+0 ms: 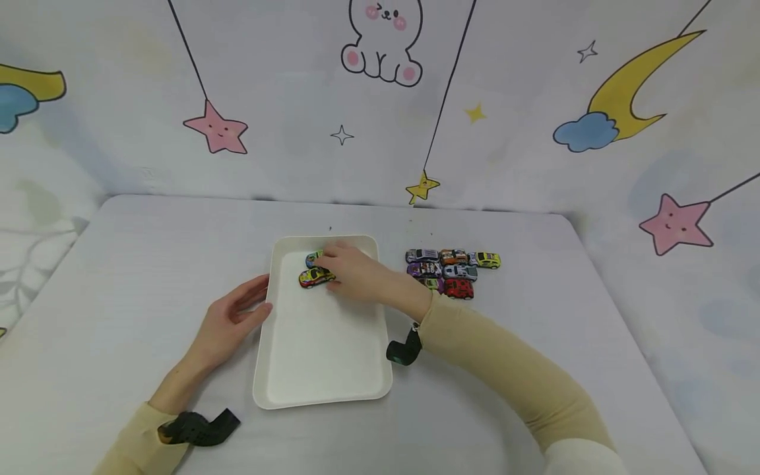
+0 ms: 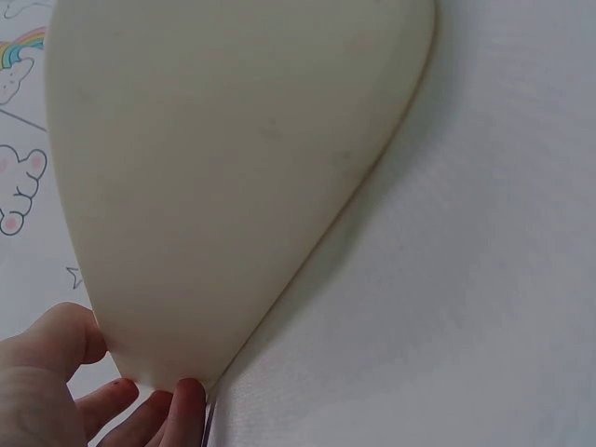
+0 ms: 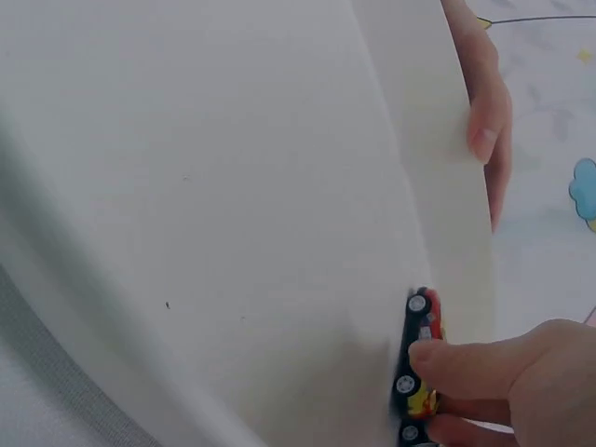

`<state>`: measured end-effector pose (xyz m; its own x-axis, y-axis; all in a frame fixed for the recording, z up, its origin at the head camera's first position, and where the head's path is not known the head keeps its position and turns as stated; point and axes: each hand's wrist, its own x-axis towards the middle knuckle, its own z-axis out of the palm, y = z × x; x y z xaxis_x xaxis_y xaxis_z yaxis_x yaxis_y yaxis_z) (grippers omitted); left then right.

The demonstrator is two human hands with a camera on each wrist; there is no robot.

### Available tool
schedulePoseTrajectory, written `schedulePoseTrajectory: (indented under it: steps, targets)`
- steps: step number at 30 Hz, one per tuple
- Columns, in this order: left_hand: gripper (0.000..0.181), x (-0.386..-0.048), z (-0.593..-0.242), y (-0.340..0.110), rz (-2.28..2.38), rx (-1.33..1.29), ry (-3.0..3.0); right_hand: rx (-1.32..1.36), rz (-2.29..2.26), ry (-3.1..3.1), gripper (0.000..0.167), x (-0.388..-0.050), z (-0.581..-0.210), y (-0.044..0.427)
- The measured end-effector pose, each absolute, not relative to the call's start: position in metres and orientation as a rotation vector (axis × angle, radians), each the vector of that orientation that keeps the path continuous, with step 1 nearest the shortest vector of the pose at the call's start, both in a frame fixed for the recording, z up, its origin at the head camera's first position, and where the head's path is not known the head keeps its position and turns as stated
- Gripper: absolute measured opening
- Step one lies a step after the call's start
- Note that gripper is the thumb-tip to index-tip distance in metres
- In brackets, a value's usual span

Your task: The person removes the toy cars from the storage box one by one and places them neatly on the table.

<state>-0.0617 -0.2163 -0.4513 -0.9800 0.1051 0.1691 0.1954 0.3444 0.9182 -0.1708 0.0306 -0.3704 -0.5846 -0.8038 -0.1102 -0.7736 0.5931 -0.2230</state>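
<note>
A white rectangular tray (image 1: pixel 323 356) lies on the table. My left hand (image 1: pixel 227 326) rests against its left side, fingers loosely bent and fingertips touching the outer wall in the left wrist view. Near the tray's far end, my right hand (image 1: pixel 361 274) is over two small toy cars. One is a yellow and red toy car (image 1: pixel 312 278), pinched by the thumb in the right wrist view (image 3: pixel 421 399). Just behind it sits a blue and green toy car (image 1: pixel 311 260), partly covered by the fingers. Whether another car lies under the palm is hidden.
Right of the tray stand several toy cars in tight rows, among them a red car (image 1: pixel 459 289) and a yellow-green car (image 1: pixel 485 260). Black wrist straps (image 1: pixel 198 429) hang at both sleeves. A wall with cartoon drawings (image 1: pixel 285 99) rises behind the white table (image 1: pixel 148 264).
</note>
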Motion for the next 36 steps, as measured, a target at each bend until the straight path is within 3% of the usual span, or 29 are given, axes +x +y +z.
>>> schedulePoseTrajectory:
  steps: [36]
  targets:
    - [0.051,-0.061,-0.450,-0.215,-1.741,-0.290,-2.492,-1.249,-0.423,2.636,0.032,-0.163,-0.378,0.062]
